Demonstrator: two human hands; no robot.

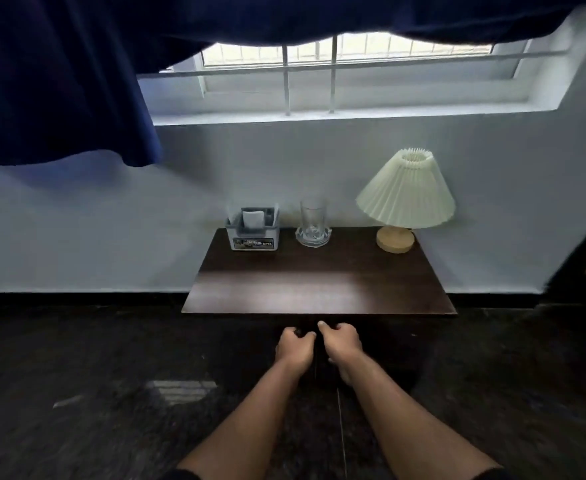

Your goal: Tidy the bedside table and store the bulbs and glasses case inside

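Observation:
The bedside table [319,289] has a dark wooden top and stands against the pale wall. My left hand [293,346] and my right hand [341,341] sit side by side just below its front edge. Their fingers are curled on the dark front of the table, one on each side of a thin vertical seam [315,370] between two doors. That front is too dark to show the handles clearly. No bulbs or glasses case are in view.
At the back of the tabletop stand a grey tissue box [252,230], a clear glass on a glass dish [313,223] and a pleated cream lamp [405,199]. A blue curtain [59,81] hangs at the upper left. The floor is dark.

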